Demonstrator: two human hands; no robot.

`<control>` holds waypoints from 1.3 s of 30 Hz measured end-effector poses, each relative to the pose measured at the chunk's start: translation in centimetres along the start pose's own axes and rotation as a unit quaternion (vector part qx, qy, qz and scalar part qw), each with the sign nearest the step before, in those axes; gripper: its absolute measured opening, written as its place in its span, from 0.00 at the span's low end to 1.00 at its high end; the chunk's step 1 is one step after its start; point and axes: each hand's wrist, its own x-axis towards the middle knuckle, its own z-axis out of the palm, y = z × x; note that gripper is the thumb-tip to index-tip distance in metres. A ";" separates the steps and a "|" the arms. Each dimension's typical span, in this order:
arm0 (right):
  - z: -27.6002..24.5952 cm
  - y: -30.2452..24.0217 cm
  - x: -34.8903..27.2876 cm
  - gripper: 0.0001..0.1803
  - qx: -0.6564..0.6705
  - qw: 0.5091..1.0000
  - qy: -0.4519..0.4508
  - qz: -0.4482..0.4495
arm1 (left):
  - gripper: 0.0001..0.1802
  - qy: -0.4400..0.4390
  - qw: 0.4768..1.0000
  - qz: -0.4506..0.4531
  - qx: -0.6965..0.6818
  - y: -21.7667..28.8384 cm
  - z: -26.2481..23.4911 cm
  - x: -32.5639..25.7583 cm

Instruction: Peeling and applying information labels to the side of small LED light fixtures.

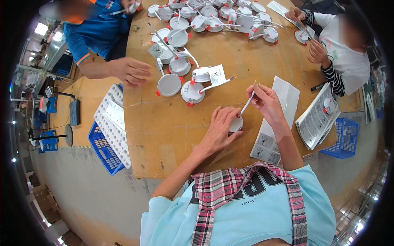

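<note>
Under my left hand (219, 129), a white round downlight (236, 124) with red clips rests on the table, my fingers wrapped round its edge. A white cable (247, 103) rises from it. Its far end, with bare wires showing, is pinched between thumb and fingers of my right hand (266, 102). Just beyond my left hand stands another downlight (193, 93) with its cable pointing right, and beside it a downlight (168, 85) lies with its pale disc up. A white paper tag (217, 75) hangs by a cable there.
A strip of label sheets (262, 141) lies right of my hands, near a stack of printed sheets (315, 123). Many downlights (201, 22) heap at the far side. Co-workers' hands (130, 71) (316, 51) reach in from both sides. A blue crate (104, 149) stands left.
</note>
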 end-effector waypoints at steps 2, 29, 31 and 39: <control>-0.6 0.4 0.3 0.14 0.036 0.999 -0.010 -0.003 | 0.36 0.004 1.000 -0.004 -0.004 0.2 0.3 0.1; -4.8 5.0 -13.1 0.07 -0.415 0.825 0.319 -0.211 | 0.28 -0.007 0.969 -0.147 -0.198 4.6 2.8 -0.7; -4.9 5.4 -12.8 0.07 -0.416 0.823 0.316 -0.225 | 0.26 -0.035 0.966 -0.162 -0.196 5.0 3.8 0.1; -5.2 4.9 -11.5 0.06 -0.386 0.841 0.279 -0.257 | 0.15 -0.123 0.907 -0.277 -0.292 3.0 5.7 5.0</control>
